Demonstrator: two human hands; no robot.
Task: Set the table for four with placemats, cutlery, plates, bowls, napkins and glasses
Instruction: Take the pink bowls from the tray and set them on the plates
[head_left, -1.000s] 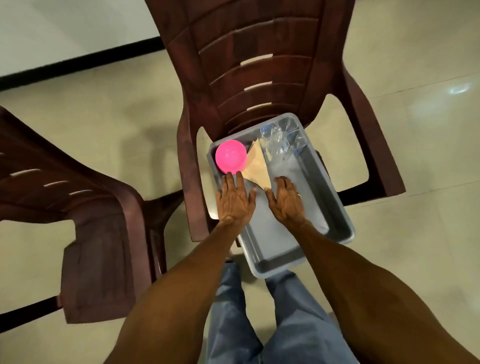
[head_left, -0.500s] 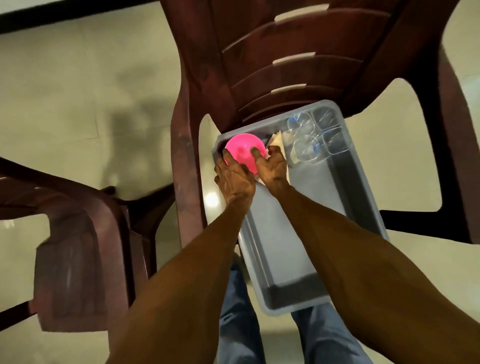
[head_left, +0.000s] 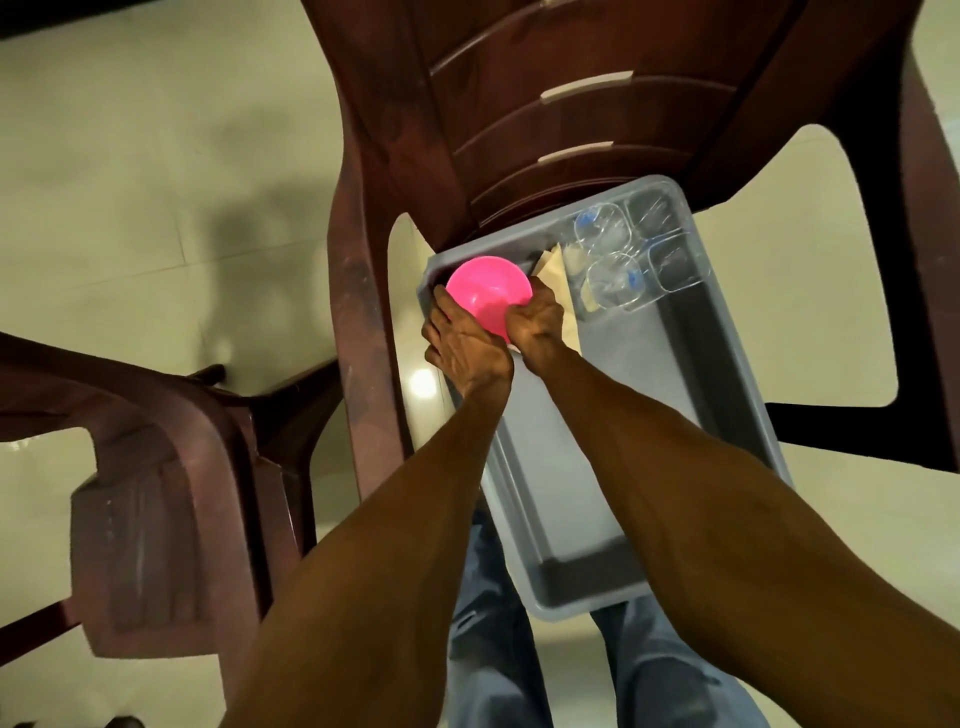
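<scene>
A pink bowl (head_left: 489, 291) sits in the far left corner of a grey plastic tub (head_left: 727, 395) that rests on a brown chair's seat. My left hand (head_left: 462, 348) grips the bowl's left and near side, while my right hand (head_left: 535, 319) clasps its right side. Beige napkins (head_left: 558, 270) lie just right of the bowl, partly under my right hand. Several clear glasses (head_left: 628, 254) stand in the tub's far right corner.
The brown plastic chair (head_left: 545, 104) holding the tub has its backrest beyond the tub and armrests on either side. A second brown chair (head_left: 156, 493) stands at the left. Pale tiled floor (head_left: 156, 208) surrounds them. My jeans-clad legs (head_left: 498, 649) are below the tub.
Both hands moved forward from the tub's middle to the pink bowl and closed around it. The view has come closer to the tub.
</scene>
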